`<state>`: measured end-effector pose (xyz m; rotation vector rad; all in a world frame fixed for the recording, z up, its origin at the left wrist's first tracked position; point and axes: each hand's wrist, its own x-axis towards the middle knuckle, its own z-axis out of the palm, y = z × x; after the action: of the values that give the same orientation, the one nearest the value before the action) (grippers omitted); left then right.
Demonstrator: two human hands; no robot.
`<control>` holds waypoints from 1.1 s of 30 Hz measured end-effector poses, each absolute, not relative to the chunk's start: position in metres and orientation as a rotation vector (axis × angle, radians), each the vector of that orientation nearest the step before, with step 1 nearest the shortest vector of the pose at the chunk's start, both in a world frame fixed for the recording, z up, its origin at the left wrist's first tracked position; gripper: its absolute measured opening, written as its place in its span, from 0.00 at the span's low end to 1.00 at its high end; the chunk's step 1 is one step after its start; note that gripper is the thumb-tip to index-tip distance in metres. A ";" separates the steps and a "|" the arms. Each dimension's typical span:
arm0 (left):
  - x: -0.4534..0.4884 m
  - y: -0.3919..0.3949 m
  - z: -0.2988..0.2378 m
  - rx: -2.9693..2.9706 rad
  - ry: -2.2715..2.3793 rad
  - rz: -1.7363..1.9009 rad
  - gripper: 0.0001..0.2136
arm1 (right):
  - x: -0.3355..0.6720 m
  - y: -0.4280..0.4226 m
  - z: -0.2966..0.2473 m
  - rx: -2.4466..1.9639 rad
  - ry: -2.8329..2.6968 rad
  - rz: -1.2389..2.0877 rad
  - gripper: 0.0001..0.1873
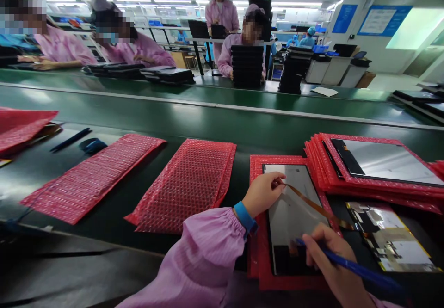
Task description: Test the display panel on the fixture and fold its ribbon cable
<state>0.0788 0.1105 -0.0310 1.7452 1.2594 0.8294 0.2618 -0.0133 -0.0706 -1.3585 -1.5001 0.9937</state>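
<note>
Orange flex ribbon (312,204) is trailing across the glass panel (294,227) lying on red bubble wrap (255,169), my left hand (262,192) pinching its end, my right hand (333,261) gripping a blue pen (360,271); I am judging both fragile, edges safest.

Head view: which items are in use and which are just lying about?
In use: left hand pinching orange flex ribbon; right hand holding blue stylus; display panel under them.
Lying about: two bubble bags at left; dark pen; red bag stack at right; black tray stacks beyond the belt.
</note>
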 end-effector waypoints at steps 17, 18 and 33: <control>0.079 0.111 -0.033 1.743 1.266 0.829 0.16 | 0.260 -0.009 -0.062 -1.228 -1.906 0.666 0.23; 0.079 0.112 -0.033 1.742 1.267 0.827 0.16 | 0.260 -0.009 -0.062 -1.224 -1.900 0.702 0.23; 0.073 0.113 -0.022 1.787 1.291 0.763 0.15 | 0.369 -0.034 -0.081 -1.186 -1.089 0.644 0.25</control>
<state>0.0734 0.1129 -0.0215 1.7869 1.2914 0.7625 0.3691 -0.0339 -0.0806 -1.1860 -1.0890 0.6435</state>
